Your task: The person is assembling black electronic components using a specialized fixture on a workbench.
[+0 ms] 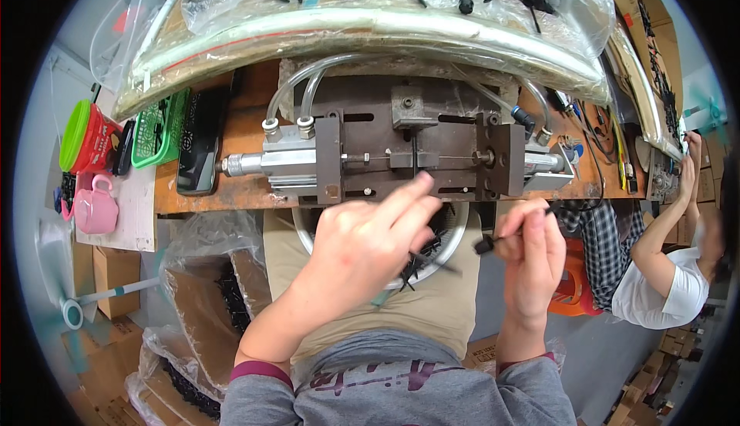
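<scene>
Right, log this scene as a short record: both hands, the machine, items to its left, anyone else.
Left hand: fingers stretched toward the machine's middle; whether it holds anything is unclear
Right hand: pinches a small black part
Machine: on a wooden table, with clear hoses at both ends
Left of machine: black phone, green basket, pink cup
Other person: at right, white top, forearms raised

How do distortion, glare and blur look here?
Head view: black rims the fisheye image, the plastic-wrapped ledge looks bowed; head view: pale glare along that ledge; head view: the lower-left fan has smeared blades, the metal fixture looks fairly sharp.
</scene>
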The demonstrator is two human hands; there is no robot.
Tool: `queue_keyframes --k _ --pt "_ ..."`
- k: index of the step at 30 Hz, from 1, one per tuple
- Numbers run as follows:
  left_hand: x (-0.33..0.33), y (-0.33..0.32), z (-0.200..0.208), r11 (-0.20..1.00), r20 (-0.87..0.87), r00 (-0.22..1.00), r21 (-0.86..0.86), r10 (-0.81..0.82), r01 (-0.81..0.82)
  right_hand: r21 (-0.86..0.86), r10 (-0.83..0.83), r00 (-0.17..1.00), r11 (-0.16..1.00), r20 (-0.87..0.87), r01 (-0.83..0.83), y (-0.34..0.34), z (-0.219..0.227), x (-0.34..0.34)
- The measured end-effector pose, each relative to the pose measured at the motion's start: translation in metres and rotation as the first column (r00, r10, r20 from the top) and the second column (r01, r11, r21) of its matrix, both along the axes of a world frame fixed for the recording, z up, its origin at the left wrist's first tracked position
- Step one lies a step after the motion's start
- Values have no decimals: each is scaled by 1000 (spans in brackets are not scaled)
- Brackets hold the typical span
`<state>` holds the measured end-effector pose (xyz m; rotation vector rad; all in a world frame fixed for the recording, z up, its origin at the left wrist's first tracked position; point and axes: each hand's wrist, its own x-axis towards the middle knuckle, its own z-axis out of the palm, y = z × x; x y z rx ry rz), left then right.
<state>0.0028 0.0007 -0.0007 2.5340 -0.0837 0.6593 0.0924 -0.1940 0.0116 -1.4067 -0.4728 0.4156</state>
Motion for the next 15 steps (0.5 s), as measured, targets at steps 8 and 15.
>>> queue_keyframes --k 8,15 --pt "-16 -1 23 970 259 965 -220 -38 98 -16 249 968 968 -41 -250 54 39 37" --pt "-19 -4 -8 994 111 990 60 81 -88 -135 346 -298 823 889 551 110 86 212"
